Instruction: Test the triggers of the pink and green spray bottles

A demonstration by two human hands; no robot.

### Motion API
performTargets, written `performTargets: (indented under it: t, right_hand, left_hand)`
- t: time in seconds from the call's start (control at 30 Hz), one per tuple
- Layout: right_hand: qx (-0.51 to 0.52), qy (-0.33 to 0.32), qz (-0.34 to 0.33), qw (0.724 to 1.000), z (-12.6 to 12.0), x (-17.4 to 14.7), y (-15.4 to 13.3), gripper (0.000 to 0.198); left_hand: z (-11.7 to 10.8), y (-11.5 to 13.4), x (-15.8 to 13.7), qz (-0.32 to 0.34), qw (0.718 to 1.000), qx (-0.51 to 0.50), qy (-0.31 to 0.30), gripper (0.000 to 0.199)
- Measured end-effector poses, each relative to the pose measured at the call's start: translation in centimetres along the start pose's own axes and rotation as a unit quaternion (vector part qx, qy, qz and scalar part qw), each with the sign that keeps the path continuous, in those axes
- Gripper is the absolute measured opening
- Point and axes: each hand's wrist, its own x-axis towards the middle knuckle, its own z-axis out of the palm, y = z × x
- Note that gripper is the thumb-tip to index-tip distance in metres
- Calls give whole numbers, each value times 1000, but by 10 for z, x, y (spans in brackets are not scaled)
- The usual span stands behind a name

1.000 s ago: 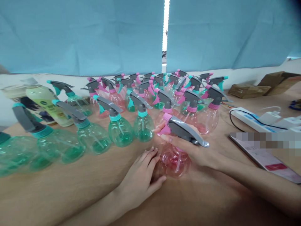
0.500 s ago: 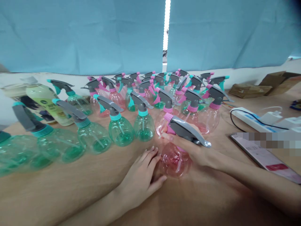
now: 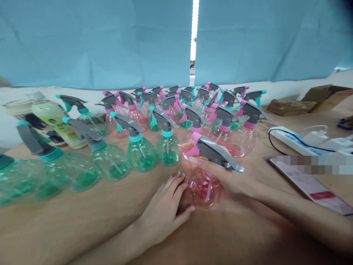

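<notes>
A pink, see-through spray bottle (image 3: 205,187) stands on the table in front of me, its grey and pink trigger head (image 3: 211,151) pointing up to the left. My right hand (image 3: 223,175) is closed round the neck beneath that head, with fingertips showing by the pink trigger. Part of its grip is hidden behind the head. My left hand (image 3: 168,209) rests palm down on the table at the bottle's left side, fingers stretched and thumb apart. Its fingertips are close to the bottle's wall; whether they touch it I cannot tell.
Green spray bottles (image 3: 142,152) line the left side; several pink and green ones (image 3: 244,138) crowd behind. A pale green bottle (image 3: 59,119) stands far left. On the right are a phone (image 3: 306,187), a power strip (image 3: 292,138) with cables and a cardboard box (image 3: 292,106).
The fingers of my right hand have shifted at the trigger, and fingertips now stick out left of the nozzle. My left hand and the bottle have hardly moved.
</notes>
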Motion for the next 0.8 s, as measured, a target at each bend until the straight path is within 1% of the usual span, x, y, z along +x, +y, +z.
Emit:
performTargets:
  t: [0.1,0.23,0.33,0.47,0.63,0.8]
  right_hand:
    - [1,1,-8,1000,0,-1,1,26]
    - [-20,0,4,1000,0,0,1,23]
    - [1,0,4,1000,1,1,0,21]
    - [27,9,20,999,3,2,-1,11]
    - [39,13,27,999,4,0,1,17]
    - [-10,27,25,999,4,-1,3,20]
  left_hand:
    - [0,0,0,-1,1000,-1,-4,50]
    - [0,0,0,-4,1000,-8,-7,48]
    - [0,0,0,-5,1000,-6,-11,50]
    - [-2,1,0,-6,1000,-1,-16,51]
    - [-1,1,-1,-3,1000,0,-16,52]
    - [-2,2,-1,-7,1000,0,-16,52]
